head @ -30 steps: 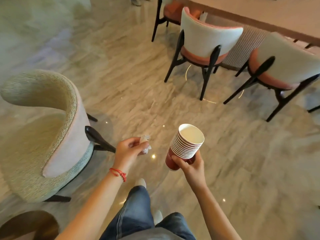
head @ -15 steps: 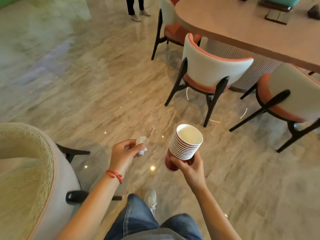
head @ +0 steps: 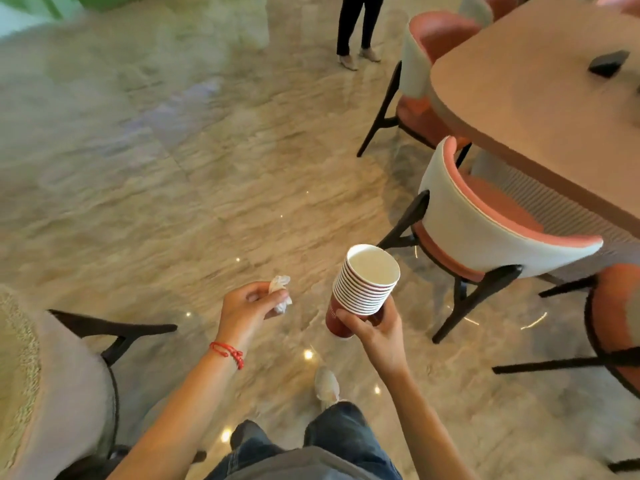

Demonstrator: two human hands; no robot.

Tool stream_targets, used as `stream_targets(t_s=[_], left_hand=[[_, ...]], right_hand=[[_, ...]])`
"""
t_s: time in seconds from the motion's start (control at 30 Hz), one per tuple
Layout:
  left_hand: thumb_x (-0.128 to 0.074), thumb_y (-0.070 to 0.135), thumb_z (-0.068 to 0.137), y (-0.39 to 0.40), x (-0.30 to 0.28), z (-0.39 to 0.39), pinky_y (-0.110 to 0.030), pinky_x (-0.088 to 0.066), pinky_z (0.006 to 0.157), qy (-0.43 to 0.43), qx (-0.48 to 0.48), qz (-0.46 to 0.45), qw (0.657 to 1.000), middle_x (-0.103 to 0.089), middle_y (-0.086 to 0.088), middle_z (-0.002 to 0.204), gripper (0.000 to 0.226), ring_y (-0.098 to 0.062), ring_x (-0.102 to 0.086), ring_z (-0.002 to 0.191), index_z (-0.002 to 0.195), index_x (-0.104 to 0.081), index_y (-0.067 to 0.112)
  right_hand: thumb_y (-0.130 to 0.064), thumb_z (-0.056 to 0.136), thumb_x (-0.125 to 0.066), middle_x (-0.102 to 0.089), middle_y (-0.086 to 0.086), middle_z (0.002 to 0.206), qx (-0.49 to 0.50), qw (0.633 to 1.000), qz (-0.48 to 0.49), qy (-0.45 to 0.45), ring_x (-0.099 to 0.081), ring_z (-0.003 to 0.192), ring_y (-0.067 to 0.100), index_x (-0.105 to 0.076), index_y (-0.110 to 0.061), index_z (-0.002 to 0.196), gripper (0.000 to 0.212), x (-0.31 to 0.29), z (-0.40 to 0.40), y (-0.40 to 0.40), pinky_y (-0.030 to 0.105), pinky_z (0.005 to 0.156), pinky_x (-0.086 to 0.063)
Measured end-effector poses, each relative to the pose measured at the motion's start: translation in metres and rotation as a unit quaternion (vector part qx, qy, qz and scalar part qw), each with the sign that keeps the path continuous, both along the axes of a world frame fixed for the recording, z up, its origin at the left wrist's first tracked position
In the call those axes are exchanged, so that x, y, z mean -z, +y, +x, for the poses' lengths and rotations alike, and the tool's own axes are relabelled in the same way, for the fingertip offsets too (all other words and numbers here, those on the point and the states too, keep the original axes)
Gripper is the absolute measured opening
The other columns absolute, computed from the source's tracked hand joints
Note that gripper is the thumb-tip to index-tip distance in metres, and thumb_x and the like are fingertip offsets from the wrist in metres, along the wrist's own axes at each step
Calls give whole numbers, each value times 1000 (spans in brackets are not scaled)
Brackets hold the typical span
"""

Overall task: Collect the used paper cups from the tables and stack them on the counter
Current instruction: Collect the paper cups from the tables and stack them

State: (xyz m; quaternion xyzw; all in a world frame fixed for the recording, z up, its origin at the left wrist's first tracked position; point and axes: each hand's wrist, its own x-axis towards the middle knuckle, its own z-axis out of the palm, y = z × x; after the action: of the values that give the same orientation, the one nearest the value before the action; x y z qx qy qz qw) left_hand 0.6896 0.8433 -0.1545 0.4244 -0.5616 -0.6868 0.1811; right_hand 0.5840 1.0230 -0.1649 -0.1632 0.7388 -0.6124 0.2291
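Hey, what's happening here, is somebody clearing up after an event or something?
Looks like it. A person is walking across a marble floor with a nested stack of red paper cups gripped in their right hand. Their left hand pinches a crumpled white tissue. To the right is a long table with pink and white chairs pushed up to it. No counter is in view, so the cups are not yet set down.

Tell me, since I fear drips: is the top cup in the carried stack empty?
Empty: the top cup of the stack in the right hand shows only white interior.
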Motion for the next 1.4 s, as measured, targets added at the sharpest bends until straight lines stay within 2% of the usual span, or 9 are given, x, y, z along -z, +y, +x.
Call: stream_targets(t_s=[0.17,0.23,0.37,0.53,0.73,0.8,0.93,1.1,1.4], left_hand=[[-75,4,72,-21,9,-39,-22,-56,58,-12,-86,18,996,-73,-4,68,10,-11,-68,63,70,-73,14],[-75,4,72,-35,8,-47,-20,-55,56,-14,-134,24,991,-73,-2,66,9,-10,-68,62,72,-73,13],[-75,3,72,-64,7,-52,-16,-53,53,-17,-223,15,975,-71,4,60,14,-5,-67,57,70,-72,16],[-74,5,74,-124,12,-56,-15,-53,54,-25,-283,19,959,-72,7,62,14,-5,-68,61,72,-70,19],[-72,3,75,-236,20,-73,-16,-54,55,-6,-332,18,943,-72,0,66,10,-9,-68,62,78,-71,12],[-71,2,76,-280,18,-79,-17,-56,57,-6,-343,13,939,-71,-7,74,9,-14,-67,67,83,-71,7],[-71,3,76,-361,8,-90,-15,-54,55,-2,-340,2,941,-72,1,70,11,-10,-68,64,81,-72,13],[-71,3,77,-448,18,-107,-17,-56,58,-5,-350,-2,937,-70,-9,80,13,-16,-67,71,79,-70,15],[-72,3,75,-602,32,-143,-19,-56,58,-15,-425,-2,905,-70,-2,69,10,-8,-66,62,85,-71,4]], right_hand=[[-12,70,-81,-64,-12,102,-101,994,16,27,-61,94,-5,-52,-32,109,53,-2,-83,-55,10,72,-49],[-10,69,-81,-65,-11,99,-137,990,19,22,-63,91,-4,-54,-28,108,51,-3,-107,-83,8,69,-48],[-9,69,-82,-67,-1,100,-203,979,25,11,-65,89,4,-56,-8,113,51,4,-129,-135,14,69,-51],[-5,69,-81,-69,-3,95,-263,964,34,-8,-65,84,1,-58,-8,110,47,16,-142,-217,14,67,-50],[-2,68,-80,-68,-3,94,-297,954,24,-7,-65,85,6,-58,-18,103,44,25,-162,-345,18,70,-52],[-2,68,-80,-68,0,97,-306,952,21,-8,-65,87,9,-57,-14,106,46,25,-169,-393,17,70,-52],[-4,68,-80,-68,-3,99,-304,953,15,4,-65,87,2,-56,-10,112,50,15,-182,-476,13,68,-50],[-4,69,-80,-67,-5,99,-309,951,7,-3,-65,87,-2,-55,-12,112,50,22,-201,-562,12,68,-50],[-6,69,-80,-66,-5,105,-383,924,-7,10,-64,91,-2,-53,-11,118,56,29,-252,-749,11,69,-50]])
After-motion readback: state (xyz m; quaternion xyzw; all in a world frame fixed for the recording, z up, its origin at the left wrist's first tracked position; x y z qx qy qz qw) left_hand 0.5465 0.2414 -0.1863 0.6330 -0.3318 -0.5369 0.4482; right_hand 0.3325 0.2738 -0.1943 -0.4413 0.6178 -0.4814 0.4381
